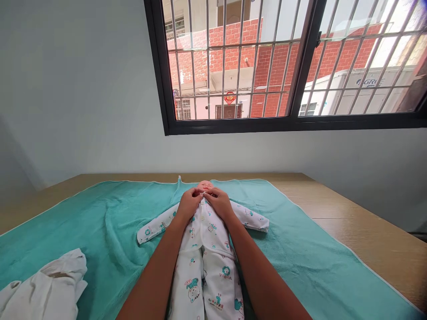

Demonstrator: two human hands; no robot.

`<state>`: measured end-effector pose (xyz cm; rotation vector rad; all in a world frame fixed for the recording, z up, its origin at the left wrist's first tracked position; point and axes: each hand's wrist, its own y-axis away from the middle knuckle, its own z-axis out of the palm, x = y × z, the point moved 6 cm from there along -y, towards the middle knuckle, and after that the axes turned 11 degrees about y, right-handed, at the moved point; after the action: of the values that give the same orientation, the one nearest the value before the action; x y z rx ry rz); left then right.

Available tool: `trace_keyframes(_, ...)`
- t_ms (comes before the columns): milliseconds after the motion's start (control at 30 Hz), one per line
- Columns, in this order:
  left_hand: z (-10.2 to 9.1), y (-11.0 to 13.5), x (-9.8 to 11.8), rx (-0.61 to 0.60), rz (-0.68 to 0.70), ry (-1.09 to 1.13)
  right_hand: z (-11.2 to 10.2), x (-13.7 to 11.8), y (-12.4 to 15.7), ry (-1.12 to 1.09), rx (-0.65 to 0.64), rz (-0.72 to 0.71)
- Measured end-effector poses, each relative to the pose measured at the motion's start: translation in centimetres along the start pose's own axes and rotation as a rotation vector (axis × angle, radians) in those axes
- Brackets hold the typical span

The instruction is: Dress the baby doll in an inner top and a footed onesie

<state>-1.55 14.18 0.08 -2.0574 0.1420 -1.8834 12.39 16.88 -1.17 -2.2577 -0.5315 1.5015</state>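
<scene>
A baby doll [204, 184] lies on its back on a teal blanket [126, 222], dressed in a white baby jacket [210, 229] with small coloured animal prints. Its sleeves stretch out to both sides. Matching printed trousers [218, 289] cover the legs, towards me. At the jacket's neckline, just below the doll's head, my left hand [191, 202] pinches the collar from the left. My right hand [218, 201] pinches the collar from the right, fingertips close to the left ones. Whatever small fastening lies between the fingertips is hidden.
Crumpled white cloth [50, 289] lies on the blanket at the lower left. The blanket covers much of a wooden table [333, 209], which stands against a pale wall [83, 89]. A black-framed barred window [233, 126] is above it.
</scene>
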Motion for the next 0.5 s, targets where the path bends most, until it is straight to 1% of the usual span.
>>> trace_keyframes(133,-0.3,-0.2,-0.3,0.015,-0.02,-0.021,0.1,0.2,-0.1,-0.018,-0.018,0.006)
trace_keyframes(367,-0.3,0.2,0.0,0.043,-0.024,0.0,0.6,1.2,-0.3,-0.064,-0.044,0.064)
trace_keyframes(500,-0.2,0.3,-0.2,0.024,-0.046,0.015,0.8,1.6,-0.4,-0.071,-0.046,0.079)
